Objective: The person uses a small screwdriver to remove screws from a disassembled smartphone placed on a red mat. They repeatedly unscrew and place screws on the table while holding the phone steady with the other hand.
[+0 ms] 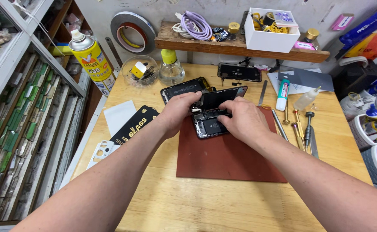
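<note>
An opened black phone body lies on a brown work mat, its insides showing. A dark screen panel is raised over its far edge. My left hand grips the left side of the phone and the panel's lower left corner. Resting on the phone's right half, my right hand has its fingertips pressed on the internals under the panel. Part of the phone is hidden beneath both hands.
Another black phone part lies behind my left hand. Screwdrivers, a metal ruler, a glue tube and a small dropper bottle sit right of the mat. A black card package and yellow spray can stand left.
</note>
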